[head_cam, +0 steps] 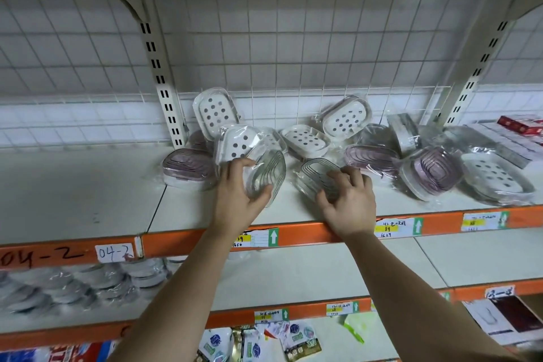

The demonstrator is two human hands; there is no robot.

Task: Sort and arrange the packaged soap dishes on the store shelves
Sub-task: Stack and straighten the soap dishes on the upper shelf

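Note:
Several soap dishes in clear plastic bags lie jumbled on the upper shelf (pixel 88 203). My left hand (pixel 239 194) grips a clear ribbed soap dish (pixel 271 167), tilted on its edge, with a white perforated dish (pixel 238 144) right behind it. My right hand (pixel 349 200) has its fingers curled over a second clear ribbed dish (pixel 316 170) lying on the shelf. Pink ribbed dishes sit at the left (pixel 188 166) and at the right (pixel 370 160), (pixel 432 172). White perforated dishes lean against the wire grid back (pixel 214 113), (pixel 345 117).
The shelf's orange front edge (pixel 293 232) carries price labels. Left of the pile the shelf surface is bare. Red and white boxes (pixel 520 123) stand at the far right. Lower shelves hold bagged round items (pixel 88 282) and packets (pixel 264 341).

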